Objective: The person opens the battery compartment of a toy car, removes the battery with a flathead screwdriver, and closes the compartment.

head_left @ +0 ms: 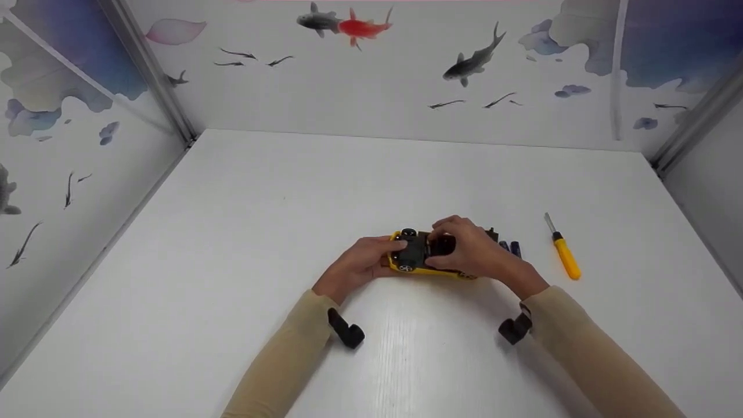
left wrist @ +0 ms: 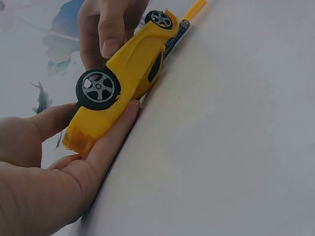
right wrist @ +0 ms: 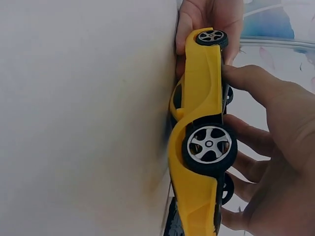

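Note:
A yellow toy car [head_left: 429, 271] lies upside down on the table, its black underside [head_left: 413, 251] facing up and its wheels exposed. My left hand [head_left: 364, 255] grips one end, thumb on the underside and fingers beneath the yellow body [left wrist: 98, 123]. Over the middle of the underside is my right hand [head_left: 470, 247], its thumb and fingers bent with their tips against the black part. Seen from the right wrist, the thumb and fingers of the right hand [right wrist: 280, 142] reach past the car's edge. Whether they pinch a separate piece there, I cannot tell.
To the right of the car lies a screwdriver [head_left: 566, 255] with a yellow handle, its metal tip pointing away. Small dark cylinders [head_left: 515, 249], probably batteries, lie between it and the car. Walls with painted fish [head_left: 365, 27] enclose the white table [head_left: 232, 232] at the back and sides.

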Available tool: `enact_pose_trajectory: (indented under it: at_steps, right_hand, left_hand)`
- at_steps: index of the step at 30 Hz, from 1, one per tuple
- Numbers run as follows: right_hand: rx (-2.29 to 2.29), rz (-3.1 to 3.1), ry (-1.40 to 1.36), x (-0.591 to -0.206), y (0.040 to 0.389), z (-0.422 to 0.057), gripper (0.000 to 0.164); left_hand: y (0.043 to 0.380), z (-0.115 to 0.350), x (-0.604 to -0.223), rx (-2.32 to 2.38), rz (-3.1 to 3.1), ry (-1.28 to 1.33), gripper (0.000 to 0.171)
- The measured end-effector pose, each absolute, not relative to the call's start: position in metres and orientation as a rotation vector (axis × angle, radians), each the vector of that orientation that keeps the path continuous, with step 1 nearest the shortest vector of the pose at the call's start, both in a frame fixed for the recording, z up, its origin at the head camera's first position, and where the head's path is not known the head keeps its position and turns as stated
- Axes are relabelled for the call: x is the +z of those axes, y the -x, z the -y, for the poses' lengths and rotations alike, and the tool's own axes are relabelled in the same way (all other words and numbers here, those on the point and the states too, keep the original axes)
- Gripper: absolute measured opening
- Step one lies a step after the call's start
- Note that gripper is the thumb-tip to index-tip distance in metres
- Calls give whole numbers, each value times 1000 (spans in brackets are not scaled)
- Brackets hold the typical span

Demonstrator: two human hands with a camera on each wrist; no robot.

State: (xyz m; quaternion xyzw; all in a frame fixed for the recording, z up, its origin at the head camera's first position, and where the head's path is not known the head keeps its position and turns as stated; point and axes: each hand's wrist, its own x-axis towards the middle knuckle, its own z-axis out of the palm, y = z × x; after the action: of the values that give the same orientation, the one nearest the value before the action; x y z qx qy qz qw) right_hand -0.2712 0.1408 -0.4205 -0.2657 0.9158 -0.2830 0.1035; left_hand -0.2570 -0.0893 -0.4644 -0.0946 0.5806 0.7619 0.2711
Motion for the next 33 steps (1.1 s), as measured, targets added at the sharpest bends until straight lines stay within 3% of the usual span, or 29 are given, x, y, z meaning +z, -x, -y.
enact_pose_trajectory:
  at_steps: [17, 33]
  right_hand:
    - [-1052, -2653, 747, -428, 274, -149, 46]
    - [-1097, -2775, 808, -412, 271, -204, 48]
  left_hand:
    - [258, 90, -467, 2050, -1549, 242, 52]
    - [258, 89, -464, 2056, -1546, 250, 54]
